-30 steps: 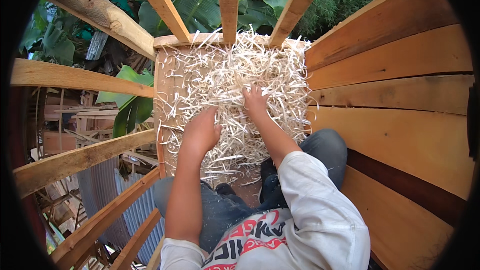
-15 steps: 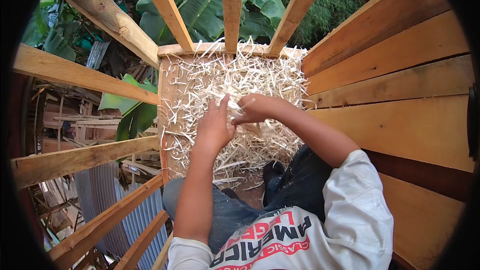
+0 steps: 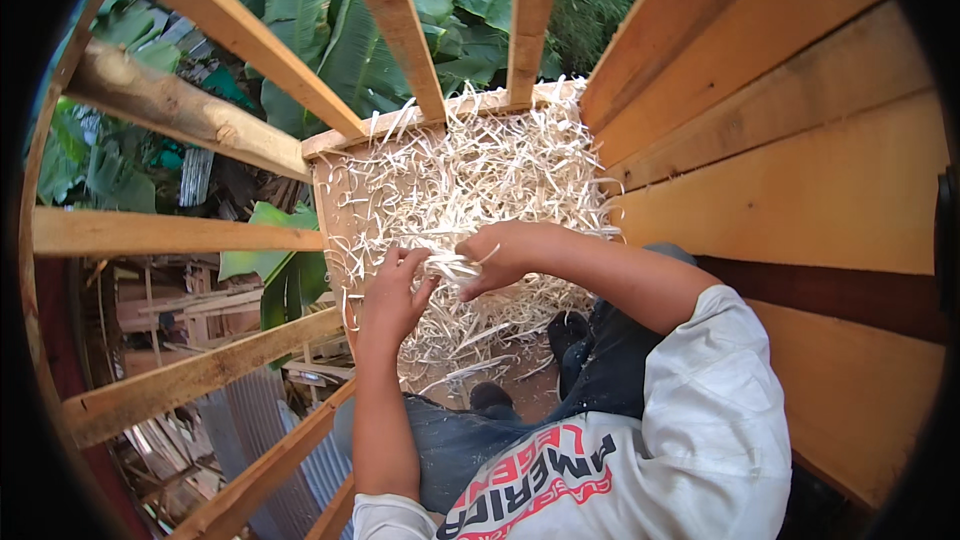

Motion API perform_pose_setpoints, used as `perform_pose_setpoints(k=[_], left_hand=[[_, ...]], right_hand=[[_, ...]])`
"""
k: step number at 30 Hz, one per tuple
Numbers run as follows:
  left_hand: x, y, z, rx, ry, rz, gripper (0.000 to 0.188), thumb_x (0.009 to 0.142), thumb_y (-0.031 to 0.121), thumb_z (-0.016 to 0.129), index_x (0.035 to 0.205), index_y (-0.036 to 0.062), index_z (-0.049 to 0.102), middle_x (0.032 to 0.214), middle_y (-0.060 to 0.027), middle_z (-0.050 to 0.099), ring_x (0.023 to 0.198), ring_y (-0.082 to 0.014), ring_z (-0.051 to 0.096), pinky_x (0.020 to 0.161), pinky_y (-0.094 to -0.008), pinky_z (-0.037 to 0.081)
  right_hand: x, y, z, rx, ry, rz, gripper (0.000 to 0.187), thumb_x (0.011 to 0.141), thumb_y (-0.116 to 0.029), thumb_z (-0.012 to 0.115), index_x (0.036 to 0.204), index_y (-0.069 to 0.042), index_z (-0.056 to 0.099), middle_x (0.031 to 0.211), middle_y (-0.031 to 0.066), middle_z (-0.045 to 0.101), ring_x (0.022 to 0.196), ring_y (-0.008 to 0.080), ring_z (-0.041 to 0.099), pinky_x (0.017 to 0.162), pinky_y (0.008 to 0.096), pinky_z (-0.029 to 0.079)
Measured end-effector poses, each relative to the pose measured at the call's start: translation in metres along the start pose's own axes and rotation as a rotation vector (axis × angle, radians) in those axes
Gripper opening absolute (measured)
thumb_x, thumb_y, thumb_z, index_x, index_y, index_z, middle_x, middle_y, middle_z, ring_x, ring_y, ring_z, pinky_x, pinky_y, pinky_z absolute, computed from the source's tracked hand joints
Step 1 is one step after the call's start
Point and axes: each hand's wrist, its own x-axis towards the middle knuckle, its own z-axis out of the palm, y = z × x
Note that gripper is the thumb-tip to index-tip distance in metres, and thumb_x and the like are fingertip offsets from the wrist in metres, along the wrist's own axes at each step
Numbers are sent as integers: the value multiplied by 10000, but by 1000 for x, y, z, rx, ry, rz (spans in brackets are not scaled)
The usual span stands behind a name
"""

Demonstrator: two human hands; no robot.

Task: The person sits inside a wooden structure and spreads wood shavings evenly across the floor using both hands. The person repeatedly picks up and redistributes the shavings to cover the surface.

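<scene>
Over the last second the right hand (image 3: 500, 252) has gone from pressing into the loose shavings (image 3: 520, 170) to meeting the left hand (image 3: 392, 302) above the middle of the board (image 3: 535, 398), so one tuft (image 3: 447, 262) is now gathered apart. The right fingers close around it; the left curl half-open at its left end, whether gripping I cannot tell. The shavings, pale, thin and curly, lie thickest toward the board's far right.

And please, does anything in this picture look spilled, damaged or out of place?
Slightly: some pale curled shavings poke over the far wooden rim, and a few loose strips lie near a dark-covered foot, apart from the main layer, so they look spilled. Nothing looks clearly damaged.
</scene>
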Motion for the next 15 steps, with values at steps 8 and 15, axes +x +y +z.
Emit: perform_pose_setpoints(k=[8, 15], left_hand=[[28, -30, 9, -137, -30, 216, 299, 849, 53, 596, 1147, 48, 575, 1092, -161, 567, 1030, -346, 575, 897, -376, 440], [73, -94, 40, -334, 64, 197, 312, 896, 22, 541, 1208, 32, 546, 1131, -92, 565, 1011, -197, 569, 869, -319, 450]], right_hand=[[-75, -7, -3, -53, 423, 150, 805, 784, -504, 714, 1354, -18, 419, 1101, 232, 605, 969, 385, 639, 812, 436, 527], [-199, -58, 59, 117, 1384, -94, 337, 774, -187, 757, 1032, -24, 615, 842, 115, 633, 704, 233, 654, 592, 330, 532]])
